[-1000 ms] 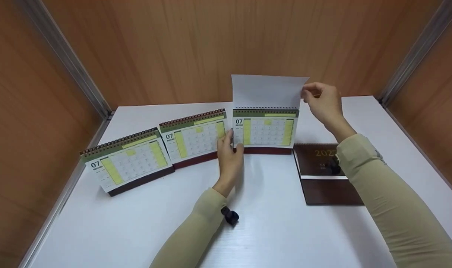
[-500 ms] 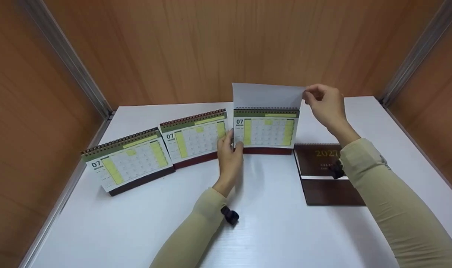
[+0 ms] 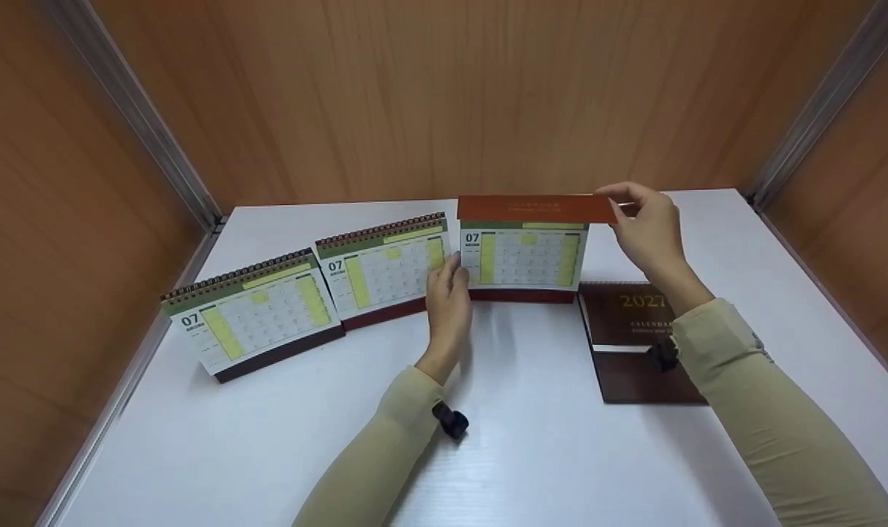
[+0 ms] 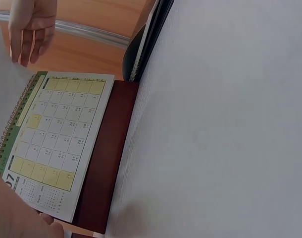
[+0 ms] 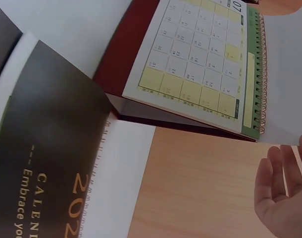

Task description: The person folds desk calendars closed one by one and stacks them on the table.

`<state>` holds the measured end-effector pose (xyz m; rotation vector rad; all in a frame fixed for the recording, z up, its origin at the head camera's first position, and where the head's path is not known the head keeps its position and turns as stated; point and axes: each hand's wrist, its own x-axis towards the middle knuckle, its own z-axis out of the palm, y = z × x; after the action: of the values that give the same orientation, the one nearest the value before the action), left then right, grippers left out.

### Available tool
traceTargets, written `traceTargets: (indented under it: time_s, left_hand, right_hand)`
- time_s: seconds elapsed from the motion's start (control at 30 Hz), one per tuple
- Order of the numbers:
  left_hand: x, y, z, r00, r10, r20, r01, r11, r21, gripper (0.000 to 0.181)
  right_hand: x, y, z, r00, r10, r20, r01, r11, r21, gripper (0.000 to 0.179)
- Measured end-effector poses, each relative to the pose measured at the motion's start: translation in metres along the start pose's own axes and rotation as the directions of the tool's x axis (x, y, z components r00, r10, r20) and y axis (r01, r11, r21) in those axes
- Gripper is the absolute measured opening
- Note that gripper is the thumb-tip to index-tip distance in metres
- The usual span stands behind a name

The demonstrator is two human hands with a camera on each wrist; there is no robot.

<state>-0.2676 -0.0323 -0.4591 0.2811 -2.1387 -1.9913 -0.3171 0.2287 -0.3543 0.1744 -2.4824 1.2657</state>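
Note:
A spiral-bound desk calendar (image 3: 530,260), open at a page marked 07, stands upright at the middle back, on a dark red base. My left hand (image 3: 449,300) holds its left edge, thumb in front; in the left wrist view that hand (image 4: 17,208) shows at the lower left corner. My right hand (image 3: 652,223) pinches the right corner of the calendar's red cover (image 3: 535,208), which folds forward over the rings and top strip. Both wrist views show the pale back of a sheet (image 5: 289,64) beyond the rings, near the right hand's fingers (image 5: 275,173).
Two similar calendars stand angled to the left, one with a black base (image 3: 257,315) and one with a red base (image 3: 381,271). At the right a dark brown 2027 calendar (image 3: 619,315) shows its cover, partly under my right forearm. Wood panels (image 3: 414,95) enclose the white table (image 3: 524,439).
My right hand has lowered slightly and brought the raised sheet forward; its white back showed before, now the red cover faces me. The left hand has stayed at the calendar's edge.

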Motion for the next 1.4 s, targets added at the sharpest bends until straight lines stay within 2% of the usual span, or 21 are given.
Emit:
traceTargets:
  time_s: [0.3,0.57,0.77,0.97,1.13,1.23,1.4]
  left_hand:
    - [0.002,0.002,-0.004,1.000,-0.007,-0.001,0.007,1.000,0.028,0.051]
    - [0.005,0.002,-0.005,0.997,-0.068,-0.031,0.065,0.995,-0.074,0.055]
    - [0.005,0.004,-0.005,0.995,-0.092,-0.037,0.088,0.992,-0.091,0.057]
    - [0.006,0.002,-0.007,0.998,-0.067,-0.015,0.065,0.993,-0.101,0.055]
    - [0.005,0.001,-0.007,1.000,-0.026,0.009,0.027,0.998,-0.060,0.054]
    - [0.004,0.002,-0.006,1.000,-0.006,0.005,0.006,0.999,-0.033,0.053]
    - [0.004,0.002,-0.005,1.000,-0.006,-0.012,0.006,1.000,0.014,0.051]
  right_hand:
    - [-0.017,0.005,0.007,0.999,-0.017,-0.029,0.019,0.998,0.061,0.023]
    - [-0.029,0.012,0.011,0.999,-0.026,-0.021,0.028,0.995,0.091,0.026]
    - [-0.036,0.020,0.015,0.999,-0.040,-0.017,0.042,0.991,0.123,0.027]
    - [-0.040,0.028,0.022,0.998,-0.058,-0.029,0.060,0.992,0.106,0.023]
    - [-0.043,0.035,0.026,0.998,-0.067,-0.017,0.068,0.994,0.081,0.026]
    - [-0.044,0.038,0.027,0.998,-0.067,-0.014,0.068,0.995,0.075,0.028]
    - [-0.044,0.041,0.029,0.998,-0.061,-0.010,0.061,0.994,0.089,0.029]
